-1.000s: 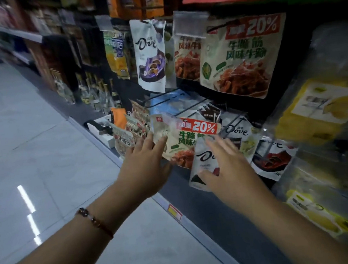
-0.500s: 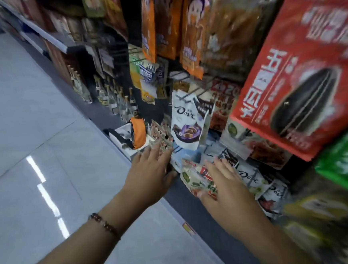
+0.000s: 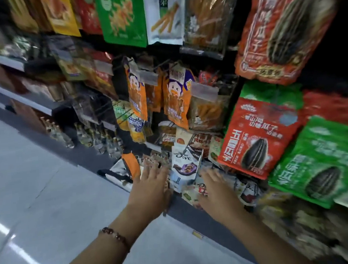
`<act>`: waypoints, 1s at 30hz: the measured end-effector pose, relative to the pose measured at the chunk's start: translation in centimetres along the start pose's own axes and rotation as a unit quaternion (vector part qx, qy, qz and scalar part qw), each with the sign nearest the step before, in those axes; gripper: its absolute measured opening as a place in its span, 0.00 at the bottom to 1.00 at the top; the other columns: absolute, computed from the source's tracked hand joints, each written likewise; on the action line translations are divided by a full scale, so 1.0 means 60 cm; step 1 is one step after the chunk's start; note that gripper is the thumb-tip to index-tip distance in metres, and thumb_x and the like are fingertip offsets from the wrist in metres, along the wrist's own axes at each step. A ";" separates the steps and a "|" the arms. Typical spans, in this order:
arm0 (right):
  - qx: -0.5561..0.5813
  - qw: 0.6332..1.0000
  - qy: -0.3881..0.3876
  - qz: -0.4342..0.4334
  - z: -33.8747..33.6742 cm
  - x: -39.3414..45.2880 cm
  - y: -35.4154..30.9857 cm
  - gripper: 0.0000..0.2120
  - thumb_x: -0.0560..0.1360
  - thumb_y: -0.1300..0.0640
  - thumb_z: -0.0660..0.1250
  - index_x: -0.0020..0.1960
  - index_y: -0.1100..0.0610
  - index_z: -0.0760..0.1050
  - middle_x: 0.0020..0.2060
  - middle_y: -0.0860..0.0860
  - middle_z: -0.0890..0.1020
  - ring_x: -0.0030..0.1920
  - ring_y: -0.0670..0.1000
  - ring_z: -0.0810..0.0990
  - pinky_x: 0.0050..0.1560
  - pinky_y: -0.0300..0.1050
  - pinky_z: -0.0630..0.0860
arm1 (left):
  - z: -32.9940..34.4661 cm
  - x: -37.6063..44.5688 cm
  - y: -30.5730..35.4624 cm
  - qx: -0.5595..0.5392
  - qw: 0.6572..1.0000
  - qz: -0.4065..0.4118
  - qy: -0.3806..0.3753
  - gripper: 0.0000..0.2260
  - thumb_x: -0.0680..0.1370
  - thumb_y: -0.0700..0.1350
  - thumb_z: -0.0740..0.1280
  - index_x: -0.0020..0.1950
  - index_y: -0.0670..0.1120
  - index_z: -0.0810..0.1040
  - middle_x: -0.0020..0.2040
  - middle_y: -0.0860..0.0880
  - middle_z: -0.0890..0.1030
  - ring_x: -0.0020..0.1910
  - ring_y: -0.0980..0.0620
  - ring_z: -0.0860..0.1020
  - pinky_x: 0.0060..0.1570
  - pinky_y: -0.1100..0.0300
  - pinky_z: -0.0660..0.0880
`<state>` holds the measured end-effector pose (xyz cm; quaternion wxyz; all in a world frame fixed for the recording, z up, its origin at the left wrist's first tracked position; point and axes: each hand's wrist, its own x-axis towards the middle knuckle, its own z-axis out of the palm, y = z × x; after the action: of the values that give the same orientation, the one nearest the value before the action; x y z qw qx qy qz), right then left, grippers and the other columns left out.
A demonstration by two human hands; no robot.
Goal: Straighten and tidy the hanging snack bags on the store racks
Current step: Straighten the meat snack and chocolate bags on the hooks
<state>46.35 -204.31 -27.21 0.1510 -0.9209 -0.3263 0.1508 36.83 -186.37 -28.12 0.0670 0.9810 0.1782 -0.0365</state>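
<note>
**A:** Where are my hands against the low row?

**B:** Your left hand (image 3: 152, 185) is stretched forward with fingers straight and slightly spread, holding nothing. Its fingertips sit at the small packets just left of the white Dove bag (image 3: 185, 164). Whether they touch the packets I cannot tell; the frame is smeared there.

**A:** And the other?

**B:** My read is the same: the right hand (image 3: 217, 187) is flat, fingers extended, nothing pinched. It lies over the lower bags (image 3: 195, 192) below and right of the Dove bag, likely pressing on them.

**A:** So the Dove bag is what I go for?

**B:** I judge so. It hangs between the two hands, above and ahead of both sets of fingertips, its long axis running up and down but tilted, the bottom kicked toward the right. The left hand is nearer its lower edge; the right would have to lift and cross left.

**A:** Anything crowding it?

**B:** The red sunflower-seed bag (image 3: 259, 137) hangs close on its right, and the orange bags (image 3: 176, 98) hang above.
</note>
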 end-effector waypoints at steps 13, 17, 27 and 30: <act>-0.010 0.998 0.018 0.057 0.035 0.215 0.040 0.34 0.80 0.52 0.61 0.80 0.55 0.48 0.79 0.54 0.50 0.79 0.54 0.47 0.76 0.49 0.45 | 0.037 0.229 -0.016 0.061 0.990 0.065 -0.105 0.31 0.82 0.57 0.55 0.80 0.49 0.44 0.80 0.45 0.44 0.79 0.41 0.46 0.75 0.46 0.45; -0.012 0.997 -0.013 0.078 0.069 0.296 0.072 0.31 0.80 0.54 0.60 0.79 0.57 0.51 0.78 0.55 0.55 0.78 0.55 0.52 0.77 0.48 0.49 | 0.067 0.306 -0.033 0.084 0.985 0.074 -0.130 0.31 0.83 0.53 0.56 0.80 0.47 0.44 0.80 0.43 0.45 0.79 0.41 0.46 0.75 0.45 0.45; -0.079 0.985 0.029 0.148 0.113 0.409 0.099 0.11 0.78 0.53 0.63 0.59 0.54 0.77 0.54 0.54 0.81 0.54 0.57 0.79 0.47 0.46 0.72 | 0.127 0.455 -0.050 0.146 0.967 0.145 -0.152 0.30 0.81 0.44 0.57 0.80 0.44 0.47 0.79 0.39 0.55 0.77 0.37 0.54 0.75 0.41 0.53; -0.100 0.982 0.020 0.158 0.122 0.423 0.094 0.09 0.78 0.57 0.62 0.53 0.52 0.81 0.49 0.53 0.83 0.49 0.56 0.82 0.41 0.43 0.71 | 0.145 0.476 -0.062 0.125 0.968 0.166 -0.138 0.28 0.79 0.43 0.60 0.78 0.45 0.55 0.73 0.39 0.65 0.72 0.36 0.63 0.70 0.41 0.62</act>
<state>65.54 -190.79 -40.51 0.0389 -0.9743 -0.1866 0.1205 61.78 -174.36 -39.90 -0.0268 0.9830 -0.0044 -0.1818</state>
